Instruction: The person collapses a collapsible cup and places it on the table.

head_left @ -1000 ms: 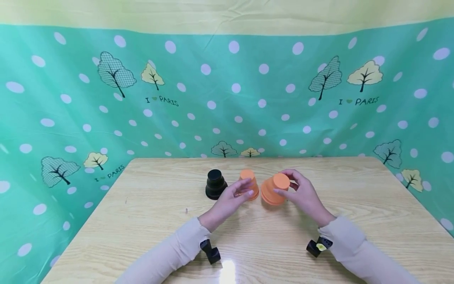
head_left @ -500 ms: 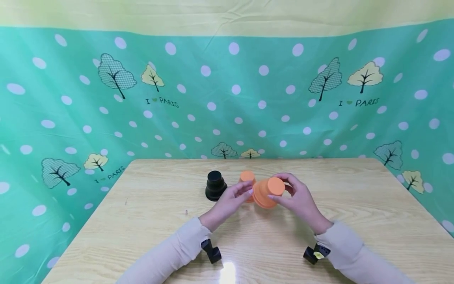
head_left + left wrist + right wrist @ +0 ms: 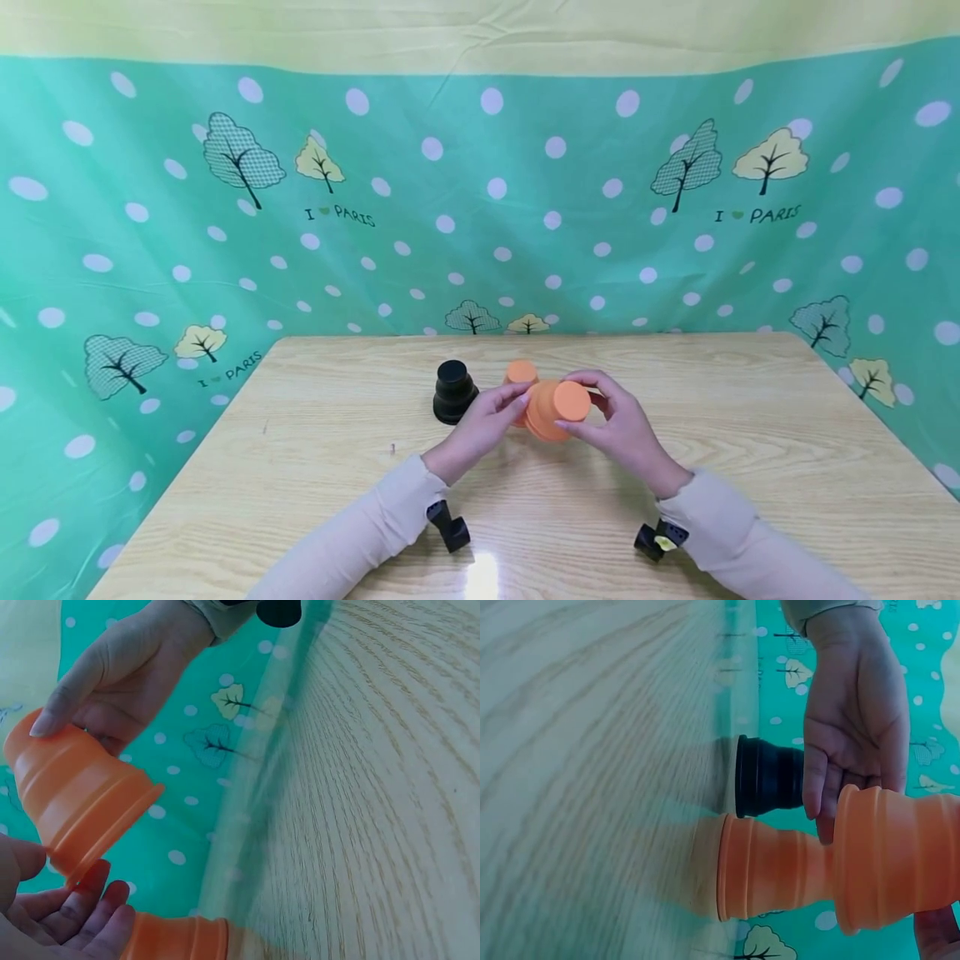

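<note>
Above the table (image 3: 562,525), the right hand (image 3: 626,431) has thumb and fingers clamped on the narrow end of a tilted orange cup (image 3: 553,408) — the left hand (image 3: 476,425) pinches its wide rim (image 3: 846,862). Just beyond, a second orange cup (image 3: 772,868) stands narrow end up, a black cup (image 3: 453,393) to its left — behind hangs a green dotted cloth (image 3: 405,196).

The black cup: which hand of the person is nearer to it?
Left. The left hand is just right of the black cup in the head view; the right hand is farther right, holding the tilted orange cup.

Two orange cups (image 3: 553,408) (image 3: 521,372) — one black cup (image 3: 454,395) — two hands (image 3: 478,423) (image 3: 626,432), two wrist cameras (image 3: 448,527) (image 3: 660,540), one table (image 3: 750,417).
</note>
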The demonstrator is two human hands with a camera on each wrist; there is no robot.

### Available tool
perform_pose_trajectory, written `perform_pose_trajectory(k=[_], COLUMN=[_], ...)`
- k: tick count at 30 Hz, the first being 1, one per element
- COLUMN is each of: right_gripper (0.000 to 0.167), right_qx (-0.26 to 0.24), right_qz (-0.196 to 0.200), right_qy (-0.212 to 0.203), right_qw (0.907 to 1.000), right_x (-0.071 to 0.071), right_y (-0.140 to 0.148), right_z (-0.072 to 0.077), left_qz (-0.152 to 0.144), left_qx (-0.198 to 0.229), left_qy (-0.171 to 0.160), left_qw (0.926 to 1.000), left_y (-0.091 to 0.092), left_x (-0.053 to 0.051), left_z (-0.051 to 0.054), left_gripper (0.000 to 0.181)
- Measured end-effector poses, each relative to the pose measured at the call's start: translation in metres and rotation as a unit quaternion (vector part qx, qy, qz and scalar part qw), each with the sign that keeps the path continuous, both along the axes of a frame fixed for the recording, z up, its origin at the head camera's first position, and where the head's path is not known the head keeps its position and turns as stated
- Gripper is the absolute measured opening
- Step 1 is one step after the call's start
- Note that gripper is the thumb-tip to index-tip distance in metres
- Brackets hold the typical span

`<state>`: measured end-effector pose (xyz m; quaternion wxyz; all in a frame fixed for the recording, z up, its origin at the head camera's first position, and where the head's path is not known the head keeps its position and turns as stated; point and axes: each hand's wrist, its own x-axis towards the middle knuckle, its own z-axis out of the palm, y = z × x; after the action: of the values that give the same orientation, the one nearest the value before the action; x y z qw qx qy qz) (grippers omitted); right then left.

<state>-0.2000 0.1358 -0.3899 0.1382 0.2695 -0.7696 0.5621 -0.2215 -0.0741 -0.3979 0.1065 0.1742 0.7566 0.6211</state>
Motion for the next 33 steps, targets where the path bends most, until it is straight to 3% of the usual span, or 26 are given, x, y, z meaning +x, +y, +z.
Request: perform_pose_trajectory(k=[8, 13, 21, 28, 33], right_gripper=[0.049, 0.050, 0.052, 0.054, 0.063], right_qx=[0.012, 0.017, 0.014, 0.018, 0.036], right_qz=[0.009, 0.017, 0.035, 0.046, 0.070], right_qy=[0.002, 0.010, 0.007, -0.015, -0.007], right_qw=[0.9999, 0.9997, 0.9993, 0.9987, 0.9969], right_x=[0.001, 0.003, 0.005, 0.006, 0.009], right_y=[-0.003, -0.005, -0.009, -0.010, -0.007], right_z=[0.001, -0.001, -0.004, -0.005, -0.001], left_qz=[-0.010, -0.023, -0.012, -0.022, -0.020], left_qx=[0.026, 0.052, 0.047, 0.070, 0.094], left_qy=[-0.008, -0.030, -0.043, -0.061, -0.058], left_qw=[0.9996, 0.9980, 0.9979, 0.9954, 0.9937], left_y=[-0.003, -0.005, -0.008, -0.011, -0.014], left_x=[-0.003, -0.005, -0.006, -0.007, -0.006], left_z=[-0.002, -0.005, -0.006, -0.009, -0.009], left_gripper=[0.037, 0.037, 0.035, 0.035, 0.035])
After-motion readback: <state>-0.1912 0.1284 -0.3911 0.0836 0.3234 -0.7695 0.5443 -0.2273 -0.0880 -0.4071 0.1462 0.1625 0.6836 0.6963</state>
